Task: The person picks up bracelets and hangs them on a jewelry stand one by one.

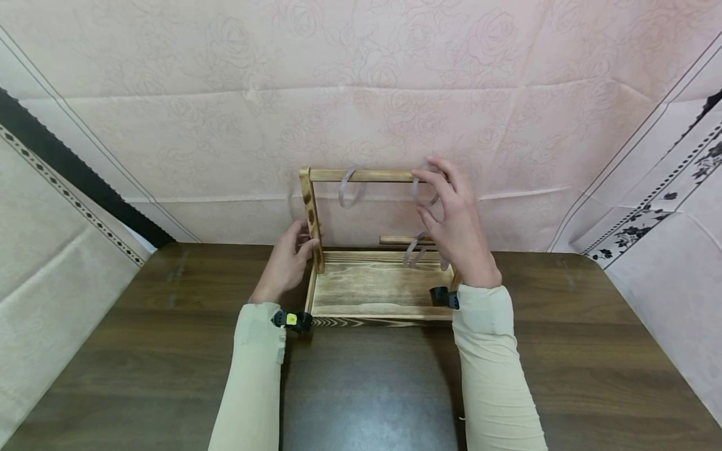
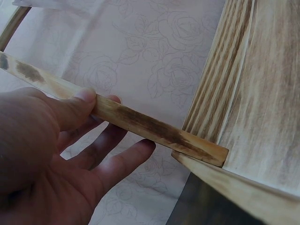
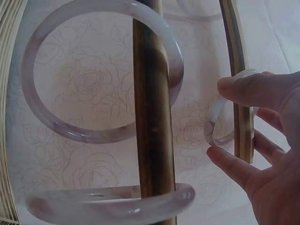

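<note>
A wooden stand has a shallow tray base [image 1: 372,288], an upright post [image 1: 312,210], an upper bar [image 1: 389,176] and a lower bar [image 1: 392,240]. My left hand [image 1: 287,260] pinches the post between thumb and fingers; the left wrist view shows the post [image 2: 140,123] meeting the tray's edge. At the upper bar's right end, my right hand [image 1: 459,222] holds a pale translucent bangle [image 3: 212,123] that is around the bar. Another bangle [image 1: 341,194] hangs farther left on that bar. Two more, a large bangle [image 3: 29,79] and a tilted bangle [image 3: 93,213], encircle the lower bar.
The stand sits at the far edge of a dark brown wooden table [image 1: 372,382]. A pale rose-patterned cloth [image 1: 282,125] hangs close behind it. Similar light cloths with dark borders flank the table at left and right.
</note>
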The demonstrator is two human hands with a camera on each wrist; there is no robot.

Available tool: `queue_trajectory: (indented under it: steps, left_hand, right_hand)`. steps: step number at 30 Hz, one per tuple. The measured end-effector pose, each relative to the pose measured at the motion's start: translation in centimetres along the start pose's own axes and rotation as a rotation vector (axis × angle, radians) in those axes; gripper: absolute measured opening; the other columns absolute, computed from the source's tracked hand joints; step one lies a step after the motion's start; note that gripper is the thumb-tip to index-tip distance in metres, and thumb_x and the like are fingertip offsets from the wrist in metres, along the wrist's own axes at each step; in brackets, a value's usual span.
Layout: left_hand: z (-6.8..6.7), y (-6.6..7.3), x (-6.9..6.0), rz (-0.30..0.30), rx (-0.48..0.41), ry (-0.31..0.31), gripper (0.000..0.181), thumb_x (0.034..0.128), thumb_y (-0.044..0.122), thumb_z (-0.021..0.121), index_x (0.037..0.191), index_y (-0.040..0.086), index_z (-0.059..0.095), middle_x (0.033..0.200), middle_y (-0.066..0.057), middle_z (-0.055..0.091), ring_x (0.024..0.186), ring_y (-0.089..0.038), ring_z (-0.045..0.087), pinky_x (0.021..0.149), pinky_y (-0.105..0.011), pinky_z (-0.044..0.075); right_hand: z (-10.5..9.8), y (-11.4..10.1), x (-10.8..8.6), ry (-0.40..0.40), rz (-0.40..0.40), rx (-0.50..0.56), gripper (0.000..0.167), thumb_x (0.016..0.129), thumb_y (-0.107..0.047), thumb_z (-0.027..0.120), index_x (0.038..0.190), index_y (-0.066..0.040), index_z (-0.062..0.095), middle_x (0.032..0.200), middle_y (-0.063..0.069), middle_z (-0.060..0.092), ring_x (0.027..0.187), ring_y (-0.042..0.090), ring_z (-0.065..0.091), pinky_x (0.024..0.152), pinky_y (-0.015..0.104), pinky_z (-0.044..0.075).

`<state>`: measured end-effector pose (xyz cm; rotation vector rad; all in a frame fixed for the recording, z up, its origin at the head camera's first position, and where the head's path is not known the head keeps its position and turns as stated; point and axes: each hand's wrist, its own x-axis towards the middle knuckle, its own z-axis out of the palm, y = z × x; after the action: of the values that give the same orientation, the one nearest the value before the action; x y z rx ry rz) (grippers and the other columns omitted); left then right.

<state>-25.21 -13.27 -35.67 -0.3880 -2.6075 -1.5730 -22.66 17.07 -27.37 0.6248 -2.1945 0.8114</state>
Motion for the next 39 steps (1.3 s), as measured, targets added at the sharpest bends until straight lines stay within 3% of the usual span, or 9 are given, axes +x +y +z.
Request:
queue_trajectory:
  steps: [18, 25, 31, 39]
  left_hand:
    - [0.0, 0.0, 0.0, 0.004, -0.001, -0.001, 0.039, 0.1075, 0.011, 0.049, 0.146, 0.003, 0.044, 0.136, -0.02, 0.058, 0.128, -0.034, 0.058, 0.102, -0.048, 0.055]
    - [-0.1, 0.1, 0.0, 0.0, 0.005, -0.003, 0.039, 0.1078, 0.011, 0.048, 0.146, 0.003, 0.044, 0.137, -0.02, 0.058, 0.128, -0.034, 0.058, 0.102, -0.048, 0.055]
    - [0.0, 0.1, 0.0, 0.003, 0.009, -0.003, 0.038, 0.1078, 0.011, 0.049, 0.145, 0.003, 0.044, 0.136, -0.02, 0.058, 0.128, -0.034, 0.058, 0.102, -0.048, 0.055]
    - [-0.1, 0.0, -0.1, 0.001, 0.005, -0.008, 0.041, 0.1079, 0.012, 0.048, 0.148, 0.005, 0.043, 0.136, -0.019, 0.058, 0.128, -0.033, 0.058, 0.103, -0.048, 0.055]
  right_hand:
    - [0.4, -0.7, 0.1, -0.022, -0.015, -0.004, 0.057, 0.085, 0.008, 0.076, 0.136, -0.01, 0.061, 0.154, 0.012, 0.044, 0.14, 0.032, 0.042, 0.112, 0.048, 0.044]
    - [0.6, -0.9, 0.2, -0.044, -0.019, -0.017, 0.057, 0.086, 0.006, 0.076, 0.138, -0.012, 0.06, 0.154, 0.011, 0.043, 0.139, 0.033, 0.045, 0.125, 0.058, 0.025]
    - [0.8, -1.1, 0.2, -0.043, -0.019, -0.016, 0.056, 0.087, 0.005, 0.076, 0.138, -0.012, 0.061, 0.154, 0.011, 0.043, 0.139, 0.032, 0.045, 0.111, 0.047, 0.046]
    - [1.3, -1.5, 0.3, -0.039, -0.041, -0.008, 0.053, 0.087, 0.003, 0.076, 0.136, -0.012, 0.061, 0.153, 0.012, 0.044, 0.136, 0.033, 0.045, 0.108, 0.046, 0.047]
